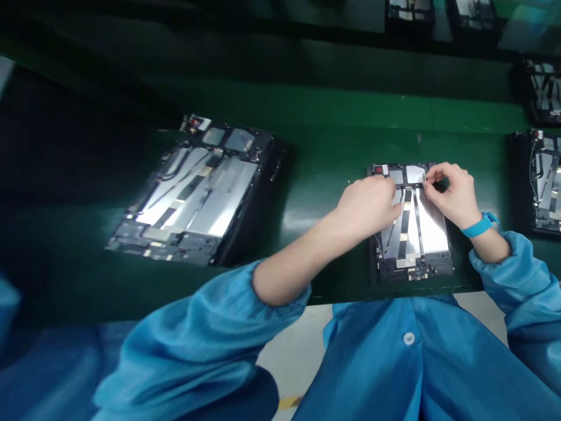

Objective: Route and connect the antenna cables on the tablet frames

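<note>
An opened tablet with silver battery panels and dark ribbon cables lies in front of me on the green bench. My left hand is over its upper left part, fingers curled and pointing down; whatever they grip is hidden beneath them. At the upper right edge of the same tablet, my right hand has thumb and forefinger pinched close to the frame. Anything between those fingertips is too small to make out. A blue band circles my right wrist.
On the left stands a stack topped by another opened tablet. More opened tablets sit at the right edge and on the far side. The green bench has its front edge close to my body. A blue sleeve shows at far left.
</note>
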A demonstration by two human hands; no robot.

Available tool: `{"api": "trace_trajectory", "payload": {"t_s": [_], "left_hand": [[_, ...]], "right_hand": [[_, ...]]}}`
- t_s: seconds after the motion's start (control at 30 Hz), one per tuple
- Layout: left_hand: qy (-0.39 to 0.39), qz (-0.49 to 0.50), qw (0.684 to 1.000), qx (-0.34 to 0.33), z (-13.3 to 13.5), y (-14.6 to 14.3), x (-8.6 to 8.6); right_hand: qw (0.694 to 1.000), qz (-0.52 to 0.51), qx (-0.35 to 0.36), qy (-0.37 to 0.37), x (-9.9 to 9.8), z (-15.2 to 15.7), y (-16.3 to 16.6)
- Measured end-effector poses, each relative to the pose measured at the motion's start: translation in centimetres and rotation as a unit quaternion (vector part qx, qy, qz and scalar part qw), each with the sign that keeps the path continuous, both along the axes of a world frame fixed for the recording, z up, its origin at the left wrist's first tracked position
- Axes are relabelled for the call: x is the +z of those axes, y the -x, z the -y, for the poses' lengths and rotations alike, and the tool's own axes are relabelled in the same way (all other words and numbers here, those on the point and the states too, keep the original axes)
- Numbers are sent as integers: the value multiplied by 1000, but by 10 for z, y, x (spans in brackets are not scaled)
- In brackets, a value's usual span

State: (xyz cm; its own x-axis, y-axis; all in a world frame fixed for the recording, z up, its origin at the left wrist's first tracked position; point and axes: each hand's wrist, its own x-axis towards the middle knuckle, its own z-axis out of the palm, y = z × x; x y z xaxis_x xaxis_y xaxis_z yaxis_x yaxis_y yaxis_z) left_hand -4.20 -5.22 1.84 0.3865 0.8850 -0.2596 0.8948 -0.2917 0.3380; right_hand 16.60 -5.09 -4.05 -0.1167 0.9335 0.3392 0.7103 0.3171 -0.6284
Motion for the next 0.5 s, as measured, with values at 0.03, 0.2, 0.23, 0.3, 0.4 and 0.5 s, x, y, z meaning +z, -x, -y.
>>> {"api": "trace_trajectory", "payload": {"t_s": [0.03, 0.2, 0.23, 0.3, 0.4, 0.5], "left_hand": [[0, -11, 1000, 5, 9, -5, -1], [-21, -50, 998, 41, 29, -30, -9], [-26, -48, 997, 45, 29, -32, -12], [-44, -42, 997, 52, 29, -33, -17], [-53, -22, 997, 53, 29, -29, -23], [-53, 27, 997, 57, 28, -24, -24]], "right_hand": [[999, 42, 10, -15, 0, -1, 1], [985, 142, 76, -59, 2, 2, 6], [985, 140, 83, -57, 3, 5, 5], [989, 114, 90, -42, 3, 11, 0], [997, 4, 81, 10, 2, 18, -11], [984, -138, 34, 103, -3, 18, -19]]}}
